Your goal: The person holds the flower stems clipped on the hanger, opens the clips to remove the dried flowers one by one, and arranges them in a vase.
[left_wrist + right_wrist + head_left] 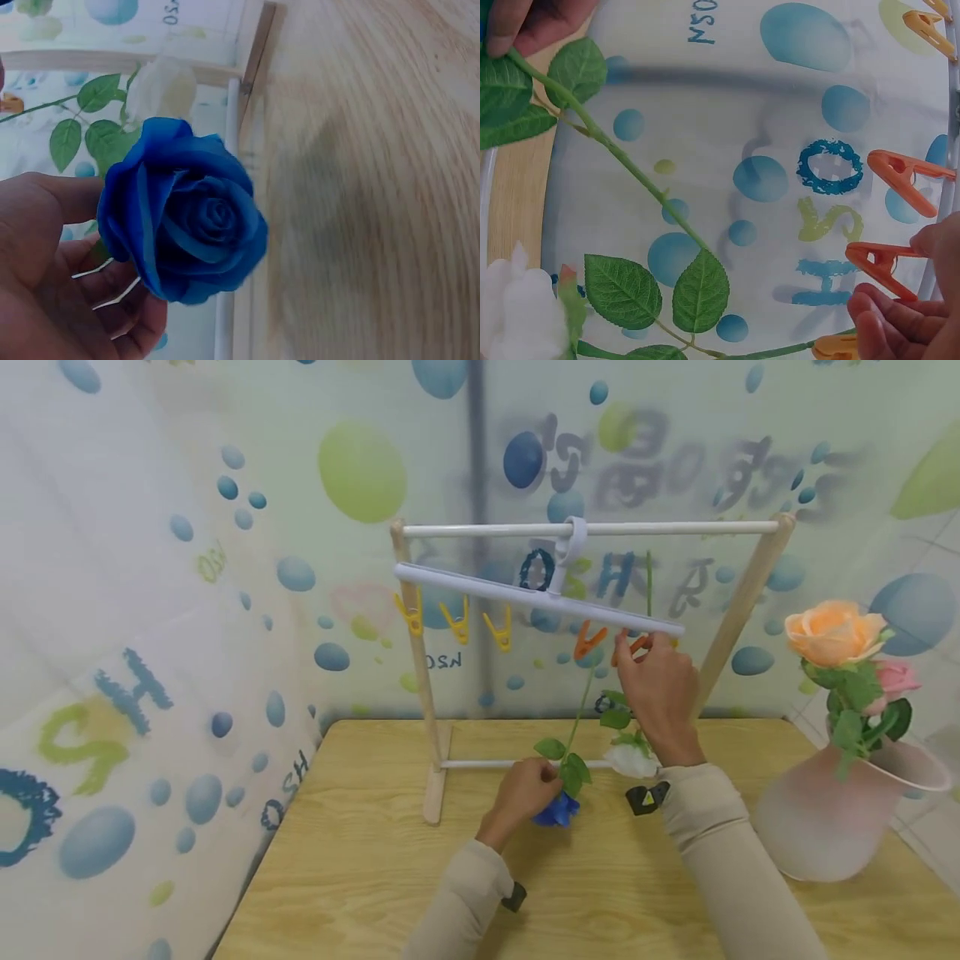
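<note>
My left hand [528, 789] holds a blue rose [199, 214] by the stem close under its bloom. The rose hangs head down over the table, its green stem [630, 166] slanting up toward the clips. With thumb and fingers, my right hand [660, 685] pinches an orange clip [881, 268] beneath the white hanger bar [487, 589]. Another orange clip [907, 180] hangs beside it, jaws downward. A white rose [632, 758] hangs head down below my right wrist, its stem running up to a yellow clip [836, 346] by my right fingers.
The hanger tilts down to the right on a rack's white top rail [487, 530]. Several yellow clips [457, 620] hang at its left. A pink-white vase [821, 814] with an orange rose [834, 633] and a pink one stands on the wooden table [337, 860] at right.
</note>
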Tool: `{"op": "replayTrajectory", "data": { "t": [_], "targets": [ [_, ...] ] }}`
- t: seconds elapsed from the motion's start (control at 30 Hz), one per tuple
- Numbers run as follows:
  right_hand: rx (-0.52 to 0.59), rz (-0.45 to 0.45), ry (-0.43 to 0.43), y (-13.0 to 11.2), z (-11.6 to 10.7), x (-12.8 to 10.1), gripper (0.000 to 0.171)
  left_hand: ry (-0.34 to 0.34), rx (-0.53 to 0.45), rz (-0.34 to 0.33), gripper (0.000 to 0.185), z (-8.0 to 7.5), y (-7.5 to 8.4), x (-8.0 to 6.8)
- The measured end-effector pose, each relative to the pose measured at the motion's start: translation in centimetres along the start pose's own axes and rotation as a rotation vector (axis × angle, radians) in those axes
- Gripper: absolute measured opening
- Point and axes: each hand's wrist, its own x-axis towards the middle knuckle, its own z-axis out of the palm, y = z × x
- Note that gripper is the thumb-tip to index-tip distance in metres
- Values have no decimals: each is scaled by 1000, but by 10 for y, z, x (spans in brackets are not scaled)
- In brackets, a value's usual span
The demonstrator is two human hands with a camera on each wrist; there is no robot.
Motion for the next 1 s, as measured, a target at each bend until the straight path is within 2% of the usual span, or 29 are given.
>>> {"op": "replayTrajectory", "data": {
  "t": [0.1,0.3,0.4,0.53,0.63,0.7,0.77,0.87,1.0],
  "targets": [
    [-10,2,-19,0,-1,0,46,-20,12,-16,11,-6,-1,-5],
    [-60,0,-136,2,-1,-7,56,-59,60,-10,44,-14,-5,-11],
    [-98,-92,-260,7,4,-17,49,-56,109,-18,45,-20,-5,-14],
    [-151,-330,-467,12,19,-34,28,-26,226,-30,44,-28,-3,-16],
    [-209,-483,-632,15,34,-49,26,32,396,-33,37,-33,1,-17],
    [-233,-548,-730,16,43,-60,30,84,520,-29,23,-35,4,-19],
    [-236,-583,-787,17,50,-70,34,150,631,-21,6,-37,6,-21],
    [-220,-635,-789,17,57,-81,32,240,734,-7,4,-39,7,-23],
    [-173,-685,-727,14,60,-90,21,343,810,5,5,-43,8,-23]
  ]
}}
